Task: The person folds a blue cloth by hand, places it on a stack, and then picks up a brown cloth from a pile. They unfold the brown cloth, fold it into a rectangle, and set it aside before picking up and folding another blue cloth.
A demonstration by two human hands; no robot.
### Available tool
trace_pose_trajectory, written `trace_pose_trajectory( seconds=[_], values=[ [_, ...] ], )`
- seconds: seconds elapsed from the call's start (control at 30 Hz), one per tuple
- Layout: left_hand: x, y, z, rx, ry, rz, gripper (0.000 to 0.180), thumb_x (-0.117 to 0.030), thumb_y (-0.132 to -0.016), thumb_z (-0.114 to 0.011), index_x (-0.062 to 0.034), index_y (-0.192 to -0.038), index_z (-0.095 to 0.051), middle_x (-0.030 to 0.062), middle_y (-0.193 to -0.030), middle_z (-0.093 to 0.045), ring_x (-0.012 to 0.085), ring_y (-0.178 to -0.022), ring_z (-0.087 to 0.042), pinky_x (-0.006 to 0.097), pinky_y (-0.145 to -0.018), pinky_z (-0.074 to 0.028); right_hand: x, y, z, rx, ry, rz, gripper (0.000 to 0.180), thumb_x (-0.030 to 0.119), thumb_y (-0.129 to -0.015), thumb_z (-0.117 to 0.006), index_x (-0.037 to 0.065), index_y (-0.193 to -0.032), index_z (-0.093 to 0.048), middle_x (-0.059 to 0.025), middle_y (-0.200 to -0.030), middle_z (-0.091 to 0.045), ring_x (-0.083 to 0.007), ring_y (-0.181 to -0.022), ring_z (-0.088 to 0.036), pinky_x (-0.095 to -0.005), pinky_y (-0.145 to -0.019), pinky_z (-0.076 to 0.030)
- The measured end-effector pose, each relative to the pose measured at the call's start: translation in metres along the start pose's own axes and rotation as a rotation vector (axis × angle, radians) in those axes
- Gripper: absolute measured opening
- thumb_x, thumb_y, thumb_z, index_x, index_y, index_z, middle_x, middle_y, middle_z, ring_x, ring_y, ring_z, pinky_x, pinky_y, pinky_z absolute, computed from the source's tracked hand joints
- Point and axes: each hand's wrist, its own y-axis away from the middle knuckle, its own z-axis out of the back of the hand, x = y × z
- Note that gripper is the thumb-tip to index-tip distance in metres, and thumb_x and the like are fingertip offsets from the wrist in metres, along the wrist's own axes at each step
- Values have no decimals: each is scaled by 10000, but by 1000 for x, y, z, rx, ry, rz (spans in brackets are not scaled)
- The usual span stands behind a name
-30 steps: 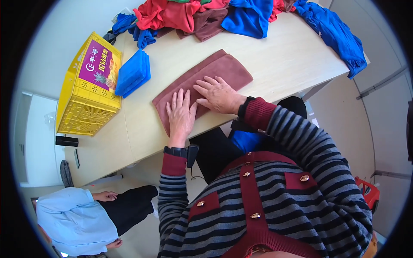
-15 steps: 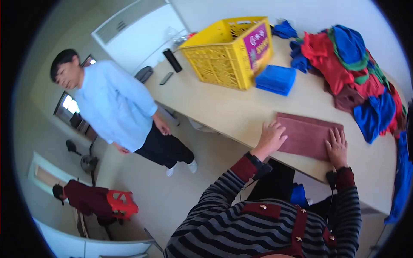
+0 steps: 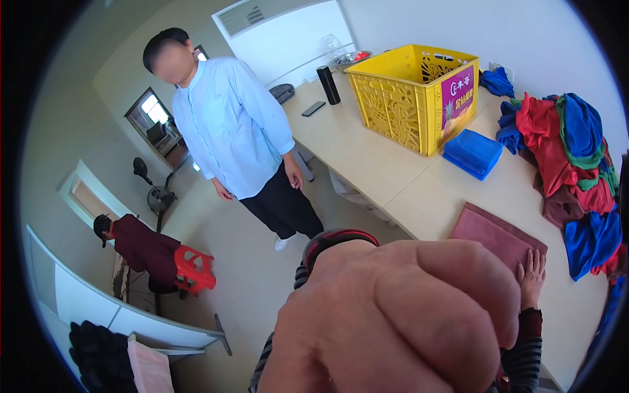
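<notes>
- Pale table [image 3: 393,180], under the right hand.
- Rumpled heap of coloured cloths [image 3: 550,141], beyond the right hand; possibly slumping onto the smoothed work if bumped.
- Yellow crate [image 3: 396,118], beyond and left of the right hand.
- Folded brown cloth [image 3: 491,234], under the right fingertips, extending leftward; likely to skew or loosen, from steadying at one edge only.
- Folded blue cloth [image 3: 472,152], between crate and brown cloth.
- Left hand [image 3: 406,314], raised near the view, fingers bent; cannot tell about anything held.
- Right hand [image 3: 532,281], spread flat, gripping nothing.
</notes>
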Motion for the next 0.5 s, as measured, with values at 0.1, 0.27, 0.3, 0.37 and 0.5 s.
trace_pose_trajectory(
  seconds=[0.1,0.27,0.3,0.37,0.5],
  values=[
    [8,3,-9,13,1,38,254,-171,-923,-621,-119,-676,-586,45,-607,-555,207,-589,-580,360,-619,-452,-4,-6,-15,36,-11,-13,578,337,-1020,-471,91,-1534,-368,-143,-1591,-339,-334,-1505,-225,-448,-1200,-226],
    [-10,10,-15,23,35,74,243,-178,-930,-618,-121,-697,-586,41,-616,-557,204,-586,-577,358,-610,-450,4,-2,10,58,-27,1,580,335,-1020,-471,84,-1533,-367,-148,-1594,-330,-333,-1508,-219,-448,-1203,-221],
    [-8,11,-18,31,51,86,240,-179,-932,-617,-122,-701,-586,40,-618,-558,204,-585,-577,357,-608,-449,1,0,7,52,-23,-6,581,335,-1020,-471,82,-1532,-367,-148,-1594,-329,-333,-1508,-219,-448,-1204,-220],
    [3,7,-17,46,76,109,236,-182,-935,-616,-123,-709,-586,39,-622,-559,203,-584,-576,356,-605,-448,-5,1,1,42,-14,-12,584,335,-1019,-472,77,-1532,-367,-148,-1595,-326,-333,-1508,-219,-449,-1206,-217],
    [6,9,-23,71,108,153,227,-188,-941,-613,-124,-725,-586,35,-629,-560,201,-582,-573,354,-597,-447,-7,-3,-4,55,-35,-19,585,330,-1017,-474,74,-1531,-367,-146,-1599,-320,-334,-1507,-220,-448,-1207,-214]
  ],
)
